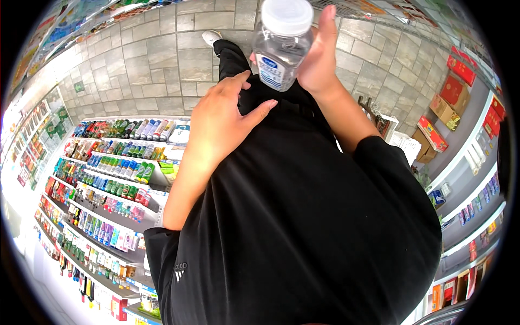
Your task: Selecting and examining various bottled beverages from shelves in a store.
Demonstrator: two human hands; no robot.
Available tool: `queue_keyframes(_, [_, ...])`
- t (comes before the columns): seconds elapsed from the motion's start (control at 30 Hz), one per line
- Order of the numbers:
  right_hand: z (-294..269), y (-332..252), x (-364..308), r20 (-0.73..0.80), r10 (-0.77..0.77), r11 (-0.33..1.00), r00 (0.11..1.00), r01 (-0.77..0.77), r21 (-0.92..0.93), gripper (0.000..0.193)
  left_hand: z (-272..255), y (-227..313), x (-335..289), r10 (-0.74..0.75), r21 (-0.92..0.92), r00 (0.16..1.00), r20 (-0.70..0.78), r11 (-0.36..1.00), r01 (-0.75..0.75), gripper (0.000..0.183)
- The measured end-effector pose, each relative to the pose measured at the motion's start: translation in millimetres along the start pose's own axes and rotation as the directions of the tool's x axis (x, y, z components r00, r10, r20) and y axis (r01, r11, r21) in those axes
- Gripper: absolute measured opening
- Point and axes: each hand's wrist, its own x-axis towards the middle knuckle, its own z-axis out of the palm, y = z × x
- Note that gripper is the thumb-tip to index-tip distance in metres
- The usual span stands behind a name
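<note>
My right hand (318,60) is closed around the side of a clear plastic jar (303,57), with the thumb up near its white screw lid (287,17). A white and blue label (271,72) faces me on the jar, which tilts slightly. What is inside it, I cannot make out. My left hand (225,105) hovers in front of my body, to the left of and below the jar. Its thumb points toward the jar, apart from the fingers, and nothing is in it.
On my left stand shelves (160,176) lined with several rows of bottles and cans (122,129). Cardboard boxes (444,112) and red boxes (454,90) lie by the shelving on the right. Grey tiles (154,54) cover the floor, where a white shoe (212,37) shows.
</note>
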Motion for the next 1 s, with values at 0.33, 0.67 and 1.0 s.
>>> queue_keyframes(0.33, [28.6,-24.7,11.9,0.335,-0.007,0.999,0.942,0.023,-0.044,0.080,-31.7,14.1,-4.9,-0.001,-0.219,0.998,0.066,0.976,0.016,0.057])
queue_keyframes(0.67, [71.8,-13.4,31.7,0.468,0.227,0.970,0.854,-0.241,-0.029,0.087,-62.1,-7.0,3.5,0.177,-0.668,0.966,0.189,0.744,-0.006,0.049])
queue_keyframes(1.0, [150.4,-6.4,53.8,0.383,0.187,0.982,0.904,-0.179,-0.058,0.080,-144.2,-41.9,33.6,0.364,-0.765,0.901,0.238,0.642,-0.057,0.056])
